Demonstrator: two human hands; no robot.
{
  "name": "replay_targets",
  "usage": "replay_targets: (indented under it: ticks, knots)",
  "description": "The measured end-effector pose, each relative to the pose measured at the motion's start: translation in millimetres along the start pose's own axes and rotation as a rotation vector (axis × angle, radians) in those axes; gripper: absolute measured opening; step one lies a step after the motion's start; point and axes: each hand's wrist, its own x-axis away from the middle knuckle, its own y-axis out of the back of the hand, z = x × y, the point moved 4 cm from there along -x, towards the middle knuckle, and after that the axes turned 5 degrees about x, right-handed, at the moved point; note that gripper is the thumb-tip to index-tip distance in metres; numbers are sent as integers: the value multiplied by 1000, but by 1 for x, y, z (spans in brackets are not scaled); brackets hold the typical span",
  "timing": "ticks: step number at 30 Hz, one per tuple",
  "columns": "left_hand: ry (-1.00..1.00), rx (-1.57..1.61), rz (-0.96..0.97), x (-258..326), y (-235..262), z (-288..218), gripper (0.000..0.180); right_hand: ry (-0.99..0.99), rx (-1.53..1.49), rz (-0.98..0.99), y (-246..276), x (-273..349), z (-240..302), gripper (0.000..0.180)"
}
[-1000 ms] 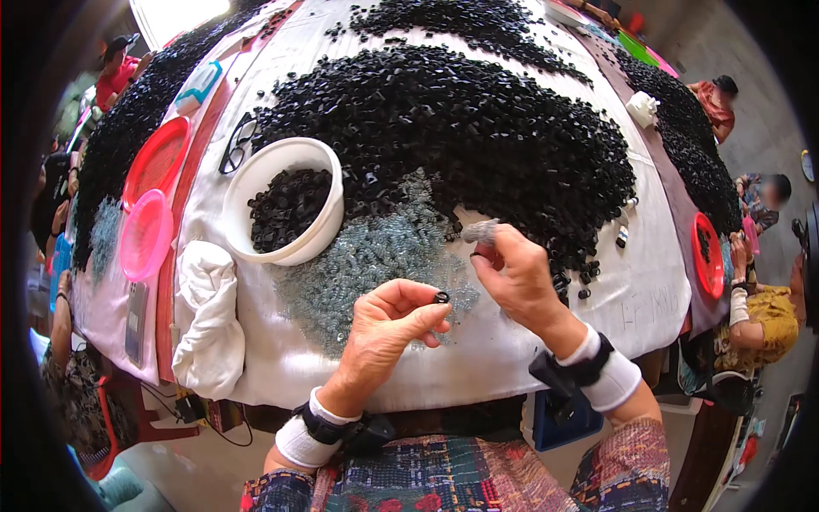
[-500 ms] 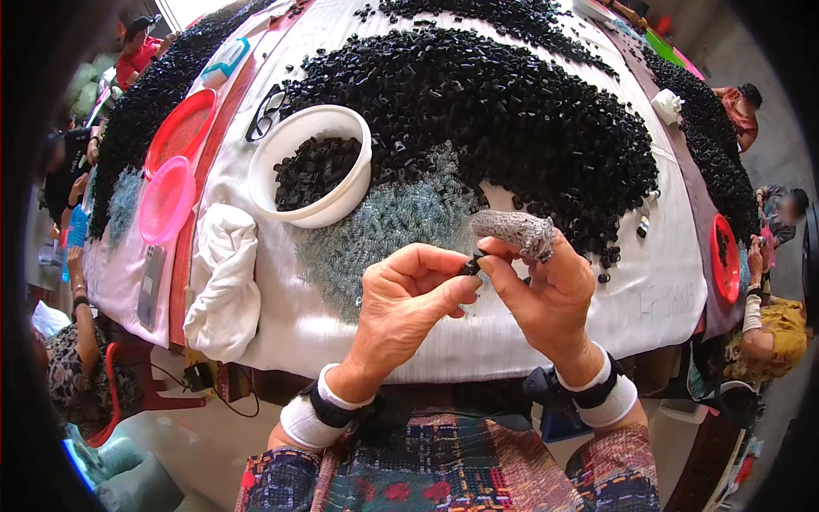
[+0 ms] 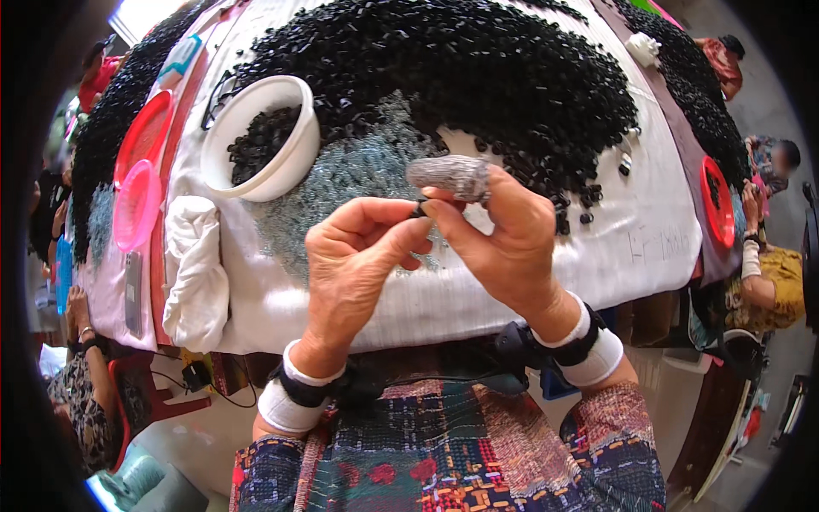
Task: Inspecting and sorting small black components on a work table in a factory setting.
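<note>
My left hand and my right hand meet over the front of the cloth-covered table, fingertips pinched together. Between them is a small black plastic piece, mostly covered by the fingers. A grey knitted finger sleeve wraps a finger of my right hand. Just beyond my hands lies a heap of small clear, bluish-grey coil-like pieces. Behind that spreads a large pile of small black plastic pieces. To the left, a white bowl holds more black pieces.
A crumpled white cloth lies at the table's left, beside a phone. Farther left are a pink basin and a red tray. A red tray stands at right. Other people sit at both sides.
The whole view has shifted, with the table and its things now farther left and higher. Both hands keep their pinch on the black piece, with my right hand turned slightly.
</note>
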Motion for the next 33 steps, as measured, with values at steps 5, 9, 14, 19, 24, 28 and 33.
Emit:
replay_targets:
  ticks: [5, 9, 14, 19, 24, 28, 33]
  knots:
    - [-2, -25, 2, -5, 3, 3, 17, 162, 116, 63, 0, -4, 5, 18]
    - [-4, 8, 1, -1, 6, 10, 17, 213, 135, 117, -3, -3, 10, 15]
    - [91, 125, 26, -1, 4, 19, 15, 82, 116, 146, -3, 4, 3, 15]
    - [133, 278, 35, -2, 9, 22, 13, 78, 83, 257, -4, 3, 6, 26]
    - [180, 375, 5, -5, 11, 23, 13, 75, 105, 288, -9, 4, 7, 44]
    - [205, 458, 35, -3, 5, 20, 14, 180, 221, 270, -14, 7, 8, 44]
    - [226, 435, 65, -2, 5, 22, 15, 208, 278, 277, -16, 10, 11, 40]
